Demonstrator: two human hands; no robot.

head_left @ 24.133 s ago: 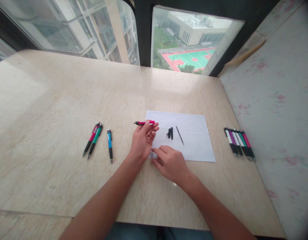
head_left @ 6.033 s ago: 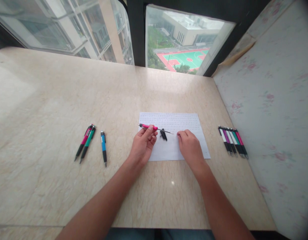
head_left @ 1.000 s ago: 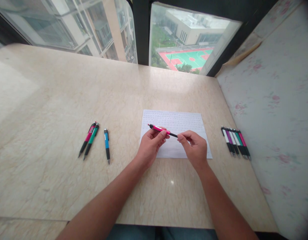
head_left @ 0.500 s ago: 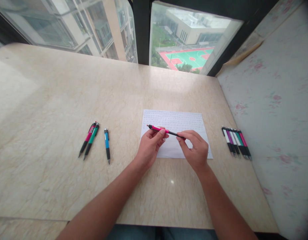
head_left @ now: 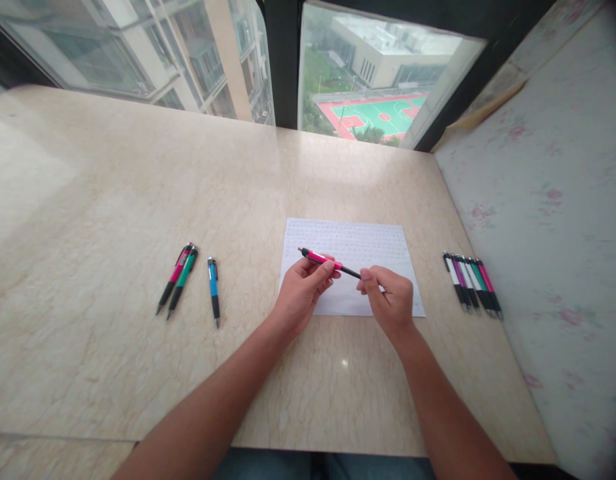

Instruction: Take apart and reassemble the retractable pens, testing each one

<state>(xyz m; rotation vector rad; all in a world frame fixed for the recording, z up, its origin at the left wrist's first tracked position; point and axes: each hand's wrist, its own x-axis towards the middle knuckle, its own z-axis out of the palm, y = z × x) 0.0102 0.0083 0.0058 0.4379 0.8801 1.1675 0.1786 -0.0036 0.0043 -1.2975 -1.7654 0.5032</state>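
Above a sheet of paper (head_left: 348,235) with rows of writing, a pink and black pen (head_left: 319,258) is held between both hands, its clicker end pointing left and up. My left hand (head_left: 304,293) pinches the pink barrel with thumb and fingers. At the black tip end, my right hand (head_left: 392,300) is closed, thumb pressed against the curled fingers; the very tip of the pen is hidden there. The sheet lies flat beneath, partly covered by both hands.
To the left lie a pink pen (head_left: 177,273), a green pen (head_left: 183,282) touching it, and a blue pen (head_left: 214,291). Several pens (head_left: 472,285) rest in a row by the papered wall (head_left: 553,267) at right. A window (head_left: 378,73) borders the marble-patterned surface (head_left: 138,373).
My right thumb and fingers have shifted and curled more tightly round the pen's tip end. The pen and my left fingers have moved slightly right.
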